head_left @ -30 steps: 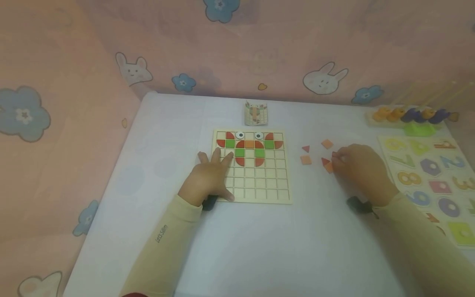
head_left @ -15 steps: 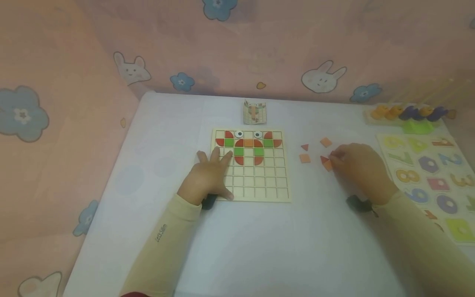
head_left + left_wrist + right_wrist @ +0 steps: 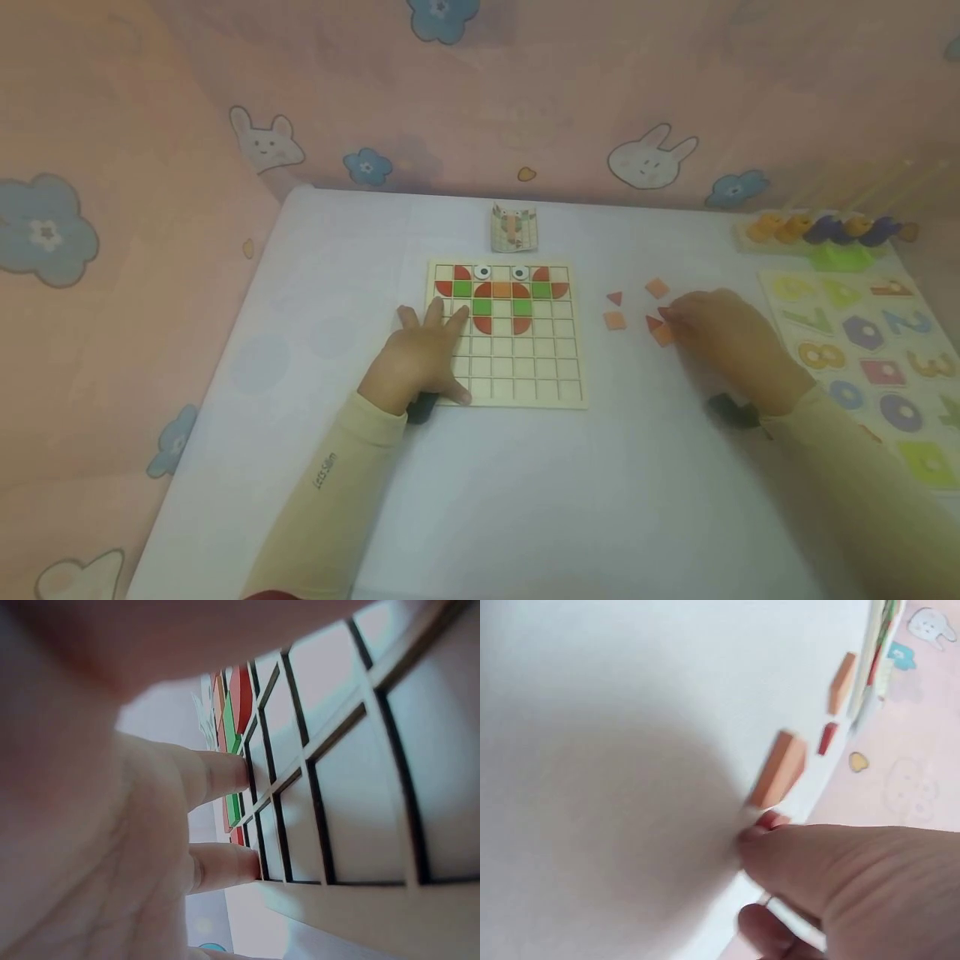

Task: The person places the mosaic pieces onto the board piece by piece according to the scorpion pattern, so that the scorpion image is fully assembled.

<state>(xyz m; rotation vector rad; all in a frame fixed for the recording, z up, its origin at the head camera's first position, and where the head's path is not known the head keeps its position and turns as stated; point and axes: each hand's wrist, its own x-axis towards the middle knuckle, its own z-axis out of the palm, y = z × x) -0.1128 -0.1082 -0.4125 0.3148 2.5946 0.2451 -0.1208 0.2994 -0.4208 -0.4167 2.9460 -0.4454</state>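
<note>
A wooden grid board (image 3: 525, 367) lies on the white table, its upper rows filled with red quarter-circles, green squares, an orange square (image 3: 502, 290) and two eye pieces (image 3: 520, 272). Across its left edge my left hand (image 3: 420, 358) rests with spread fingers; in the left wrist view two fingertips (image 3: 232, 866) touch the grid. Right of the board, my right hand (image 3: 727, 346) pinches a small red triangle (image 3: 664, 312) between thumb and finger. Close to those fingertips lie another red triangle (image 3: 653, 322) and an orange square (image 3: 662, 335), partly covered by the hand.
A red triangle (image 3: 615, 297) and two orange squares, one nearer the board (image 3: 615, 321), lie loose. Behind the board stands a small pattern card (image 3: 514, 229). At right are a number-and-shape puzzle board (image 3: 843, 321) and a pegged rack with yellow and purple pieces (image 3: 825, 231).
My right hand has shifted very slightly left, with the red triangle at its fingertips nearing the loose pieces. The left hand stays in place on the board.
</note>
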